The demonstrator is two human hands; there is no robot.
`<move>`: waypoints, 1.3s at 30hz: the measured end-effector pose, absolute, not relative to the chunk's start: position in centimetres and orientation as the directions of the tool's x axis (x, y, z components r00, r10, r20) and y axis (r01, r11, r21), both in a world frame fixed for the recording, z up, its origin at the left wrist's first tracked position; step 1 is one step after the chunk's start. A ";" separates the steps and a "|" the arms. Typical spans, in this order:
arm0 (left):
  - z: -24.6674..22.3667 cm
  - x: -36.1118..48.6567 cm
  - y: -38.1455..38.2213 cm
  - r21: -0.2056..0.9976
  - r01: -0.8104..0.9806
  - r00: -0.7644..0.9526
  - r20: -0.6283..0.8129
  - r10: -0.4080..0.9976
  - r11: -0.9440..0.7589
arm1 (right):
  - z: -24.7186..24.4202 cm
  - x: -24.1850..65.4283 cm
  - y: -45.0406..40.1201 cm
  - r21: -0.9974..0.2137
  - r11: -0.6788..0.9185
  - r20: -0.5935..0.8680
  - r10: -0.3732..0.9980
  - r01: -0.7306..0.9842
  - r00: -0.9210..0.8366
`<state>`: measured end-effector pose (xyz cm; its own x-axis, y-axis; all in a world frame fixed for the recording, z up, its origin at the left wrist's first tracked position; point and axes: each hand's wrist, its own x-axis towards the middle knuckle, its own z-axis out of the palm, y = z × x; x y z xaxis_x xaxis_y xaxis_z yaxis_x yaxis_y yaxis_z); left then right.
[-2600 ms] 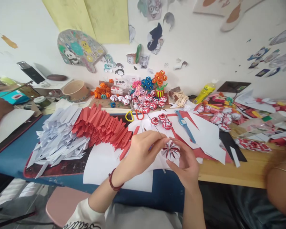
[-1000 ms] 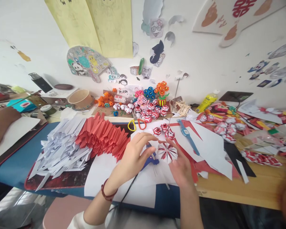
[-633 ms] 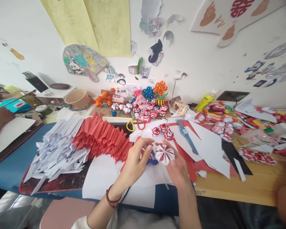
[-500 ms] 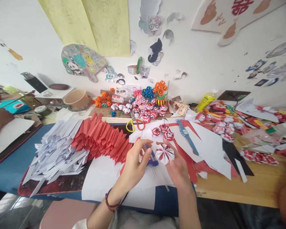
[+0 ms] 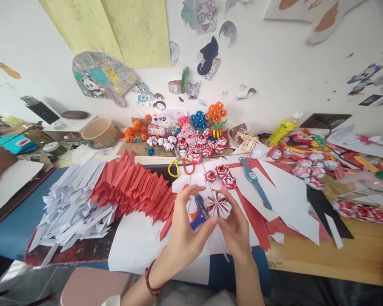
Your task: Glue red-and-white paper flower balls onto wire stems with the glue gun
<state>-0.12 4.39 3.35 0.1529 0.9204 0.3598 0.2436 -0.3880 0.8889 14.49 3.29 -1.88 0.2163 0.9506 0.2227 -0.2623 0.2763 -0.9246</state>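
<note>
A round red-and-white folded paper flower (image 5: 217,205) is held up in front of me. My right hand (image 5: 238,225) grips it between thumb and fingers from the right. My left hand (image 5: 188,225) is curved on its left side, thumb and fingers apart, with the thumb tip close to the flower's lower edge. Behind the left hand lies a blue and orange glue gun (image 5: 198,212) on white paper. Three small red-and-white paper flowers (image 5: 222,170) sit just beyond. Folded red strips (image 5: 130,182) and white strips (image 5: 76,204) are piled to the left.
Scissors (image 5: 181,166) with yellow and red handles lie behind my hands. A blue watch (image 5: 255,182) rests on paper at the right. Finished flowers, a yellow bottle (image 5: 283,129) and a round bowl (image 5: 98,131) line the wall. Another person's hand (image 5: 0,165) is at the far left.
My left hand has turned and its thumb has come nearer the flower. The right hand's fingers have shifted around the flower. The view has moved slightly.
</note>
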 end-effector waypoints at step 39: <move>8.5 -0.3 7.1 0.496 0.564 0.298 0.624 0.723 -0.660 | -3.3 14.0 3.1 -0.933 0.177 0.125 0.976 -0.312 0.177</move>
